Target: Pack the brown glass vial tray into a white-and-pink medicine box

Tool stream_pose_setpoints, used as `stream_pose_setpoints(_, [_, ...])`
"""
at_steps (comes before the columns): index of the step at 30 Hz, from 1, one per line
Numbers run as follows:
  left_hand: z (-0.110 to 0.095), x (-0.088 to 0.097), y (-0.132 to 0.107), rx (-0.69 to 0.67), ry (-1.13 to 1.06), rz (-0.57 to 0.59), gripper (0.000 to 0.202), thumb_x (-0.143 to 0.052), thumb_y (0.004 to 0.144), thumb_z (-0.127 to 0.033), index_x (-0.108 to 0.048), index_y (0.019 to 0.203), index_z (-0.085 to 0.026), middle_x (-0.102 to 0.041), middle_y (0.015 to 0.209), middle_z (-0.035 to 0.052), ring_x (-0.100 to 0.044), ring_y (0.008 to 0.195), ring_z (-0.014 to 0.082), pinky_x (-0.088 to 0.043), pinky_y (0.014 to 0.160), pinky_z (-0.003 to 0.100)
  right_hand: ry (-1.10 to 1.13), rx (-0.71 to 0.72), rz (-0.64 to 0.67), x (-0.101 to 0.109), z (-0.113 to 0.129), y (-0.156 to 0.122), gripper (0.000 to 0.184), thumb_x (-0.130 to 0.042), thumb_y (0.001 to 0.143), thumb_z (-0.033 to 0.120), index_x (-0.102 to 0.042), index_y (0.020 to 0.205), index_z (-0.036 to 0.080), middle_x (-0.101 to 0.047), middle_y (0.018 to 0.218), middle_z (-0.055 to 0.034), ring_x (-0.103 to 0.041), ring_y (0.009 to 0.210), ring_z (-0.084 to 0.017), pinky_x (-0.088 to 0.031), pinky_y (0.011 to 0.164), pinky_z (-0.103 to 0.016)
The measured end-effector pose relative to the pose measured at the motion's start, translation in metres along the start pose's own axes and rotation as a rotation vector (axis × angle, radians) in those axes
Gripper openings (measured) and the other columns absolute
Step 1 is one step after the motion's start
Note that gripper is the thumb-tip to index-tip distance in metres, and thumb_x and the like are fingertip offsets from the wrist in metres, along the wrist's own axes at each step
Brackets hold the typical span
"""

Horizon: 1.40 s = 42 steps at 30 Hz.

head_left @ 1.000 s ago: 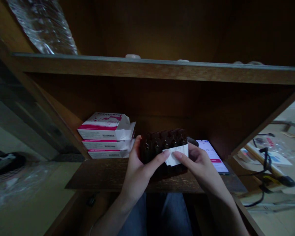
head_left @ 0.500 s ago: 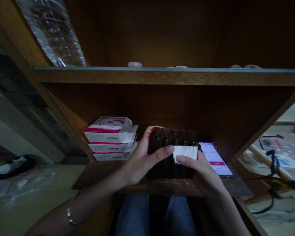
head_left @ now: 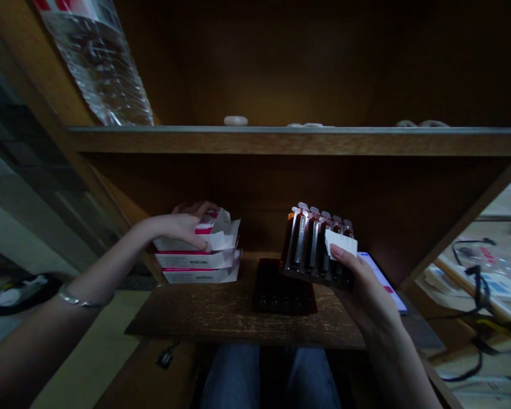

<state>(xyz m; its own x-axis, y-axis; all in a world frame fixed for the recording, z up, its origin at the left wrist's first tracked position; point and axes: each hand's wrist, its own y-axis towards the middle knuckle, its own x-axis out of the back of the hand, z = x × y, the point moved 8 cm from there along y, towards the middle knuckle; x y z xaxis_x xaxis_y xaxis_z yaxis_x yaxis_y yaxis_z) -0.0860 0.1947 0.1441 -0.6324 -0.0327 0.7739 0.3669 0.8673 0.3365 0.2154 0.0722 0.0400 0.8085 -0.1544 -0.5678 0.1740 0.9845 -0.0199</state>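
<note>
At the left, my left hand is closed over the top white-and-pink carton of a short stack, thumb at its front and fingers across the top. The carton's end flaps stick out to the right. My right hand grips a tray of dark liquid ampoules, tilted up, with a white piece of paper pinned under the thumb. Below and left of it, another dark ampoule tray lies on the wooden board. The lower cartons stand under the held one, flaps open too.
A phone lies on the wooden board, partly behind my right hand. Above runs a shelf edge with a water bottle and small white pieces. Outside the cabinet on the right are cables and clutter.
My left hand has left the ampoule trays and moved left onto the top carton. My right hand has lifted one tray with the paper rightward; the other tray is on the board.
</note>
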Motion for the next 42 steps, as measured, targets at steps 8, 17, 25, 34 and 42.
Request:
stream_pose_setpoints(8, [-0.051,-0.048,-0.014,-0.191,0.568,0.210,0.101,-0.079,0.052,-0.059,-0.047,0.142,-0.027,-0.051,0.128,0.0194,-0.040,0.127,0.0502,-0.025,0.103,0.068,-0.090,0.167,-0.134,-0.006,0.012,-0.001,0.041,-0.085,0.065,0.034,-0.070,0.098,0.016,-0.077,0.098,-0.0073,-0.072,0.091,-0.025,-0.057,0.082,-0.035])
stream_pose_setpoints(17, [-0.147,-0.070,-0.054,-0.400,0.610,-0.158,0.107,-0.073,0.064,-0.054,-0.020,0.152,-0.027,-0.029,0.139,0.0171,-0.029,0.133,0.0423,-0.019,0.111,0.062,-0.412,0.522,-0.308,-0.013,0.046,-0.022,0.048,-0.087,0.062,0.038,-0.061,0.099,0.021,-0.072,0.097,-0.0068,-0.069,0.086,-0.025,-0.058,0.075,-0.039])
stream_pose_setpoints(25, [-0.149,-0.068,-0.049,-0.395,0.585,-0.227,0.107,-0.074,0.066,-0.051,-0.018,0.153,-0.026,-0.025,0.137,0.0176,-0.029,0.130,0.0444,-0.028,0.105,0.063,-0.491,0.505,-0.266,-0.015,0.048,-0.031,0.049,-0.087,0.062,0.038,-0.060,0.100,0.022,-0.071,0.098,-0.0066,-0.069,0.088,-0.026,-0.058,0.076,-0.040])
stream_pose_setpoints(34, [-0.170,-0.071,-0.065,-0.530,0.696,-0.281,0.087,-0.066,0.077,-0.043,-0.025,0.152,-0.023,-0.032,0.136,0.0189,-0.034,0.132,0.0403,-0.027,0.110,0.057,-0.430,0.447,-0.177,-0.020,0.041,-0.020,0.051,-0.088,0.060,0.037,-0.062,0.101,0.021,-0.074,0.094,-0.0058,-0.071,0.085,-0.025,-0.059,0.075,-0.038])
stream_pose_setpoints(42, [-0.181,-0.078,-0.071,-0.644,0.626,-0.333,0.084,-0.061,0.076,-0.043,-0.032,0.148,-0.012,-0.038,0.135,0.0215,-0.039,0.131,0.0378,-0.028,0.112,0.051,-0.389,0.347,0.040,-0.042,0.032,-0.014,0.043,-0.081,0.070,0.038,-0.064,0.105,0.019,-0.075,0.099,-0.0057,-0.070,0.089,-0.023,-0.057,0.081,-0.036])
